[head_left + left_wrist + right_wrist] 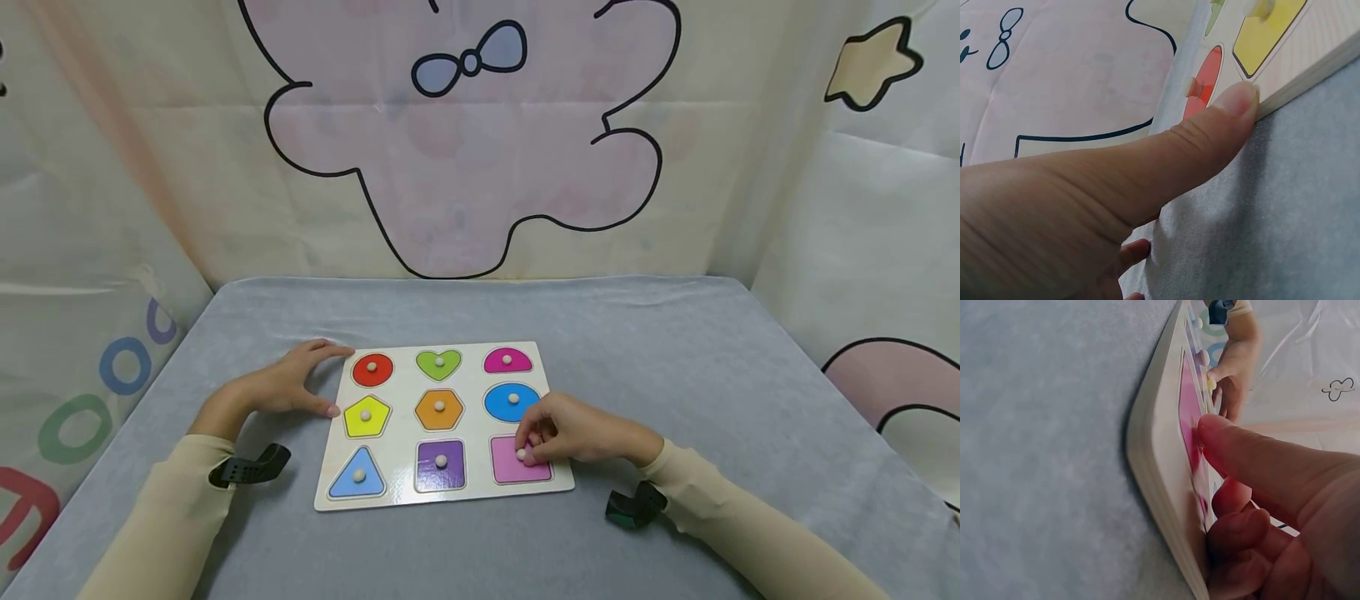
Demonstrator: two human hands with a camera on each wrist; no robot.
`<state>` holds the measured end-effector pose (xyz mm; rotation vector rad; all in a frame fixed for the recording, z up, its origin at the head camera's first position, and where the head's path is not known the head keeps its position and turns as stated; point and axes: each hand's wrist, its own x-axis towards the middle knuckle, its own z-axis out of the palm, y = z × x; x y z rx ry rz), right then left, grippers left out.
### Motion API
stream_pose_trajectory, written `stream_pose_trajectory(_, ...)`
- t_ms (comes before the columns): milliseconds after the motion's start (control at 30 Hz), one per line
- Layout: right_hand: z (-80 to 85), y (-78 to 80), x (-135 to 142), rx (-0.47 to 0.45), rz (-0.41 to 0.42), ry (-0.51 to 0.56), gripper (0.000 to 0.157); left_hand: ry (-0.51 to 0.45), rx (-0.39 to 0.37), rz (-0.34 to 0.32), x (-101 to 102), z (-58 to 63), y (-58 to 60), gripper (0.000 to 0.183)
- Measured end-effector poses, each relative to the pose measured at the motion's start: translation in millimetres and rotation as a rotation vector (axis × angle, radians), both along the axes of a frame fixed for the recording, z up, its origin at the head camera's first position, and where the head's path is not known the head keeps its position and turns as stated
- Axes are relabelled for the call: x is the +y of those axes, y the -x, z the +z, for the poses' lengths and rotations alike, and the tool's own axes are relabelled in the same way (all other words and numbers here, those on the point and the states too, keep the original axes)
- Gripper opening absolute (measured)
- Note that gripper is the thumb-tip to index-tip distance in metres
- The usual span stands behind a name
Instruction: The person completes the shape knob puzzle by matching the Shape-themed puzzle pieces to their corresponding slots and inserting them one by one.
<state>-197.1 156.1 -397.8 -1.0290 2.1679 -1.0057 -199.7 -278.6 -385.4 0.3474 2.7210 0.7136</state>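
Note:
A white wooden puzzle board (pixel 478 450) lies on the table, holding several coloured shape pieces with small round knobs. At its left edge, my left hand (pixel 288 383) has thumb and fingers spread; the thumb (pixel 1238 103) touches the edge beside the yellow pentagon (pixel 367 427). My right hand (pixel 581 429) pinches the knob of the pink rectangle (pixel 517 475) at the near right corner. In the right wrist view, the pink rectangle (pixel 1189 403) sits in its recess, and the fingers hide its knob. The blue oval (pixel 501 403) is just beyond the right hand.
Grey-blue cloth (pixel 637 333) covers the table around the board. Other pieces in the board include a red circle (pixel 365 377), an orange hexagon (pixel 430 419), a purple square (pixel 438 479) and a blue triangle (pixel 360 490). A printed curtain (pixel 450 150) hangs behind the table.

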Motion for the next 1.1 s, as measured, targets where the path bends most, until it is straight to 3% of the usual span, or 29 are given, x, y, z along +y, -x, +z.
stream_pose_trajectory(333,-0.8,4.0,-3.5,0.004,0.011,0.004,0.010,0.009,0.002,-0.004,-2.9,0.8,4.8,0.096)
stream_pose_trajectory(867,1.3,3.9,-7.4,0.020,0.004,-0.021,0.012,0.012,0.000,0.001,-9.1,-0.1,2.6,0.098)
stream_pose_trajectory(1100,0.5,5.4,-5.4,0.047,0.021,0.022,0.012,0.006,0.017,-0.011,-9.1,0.7,2.0,0.096)
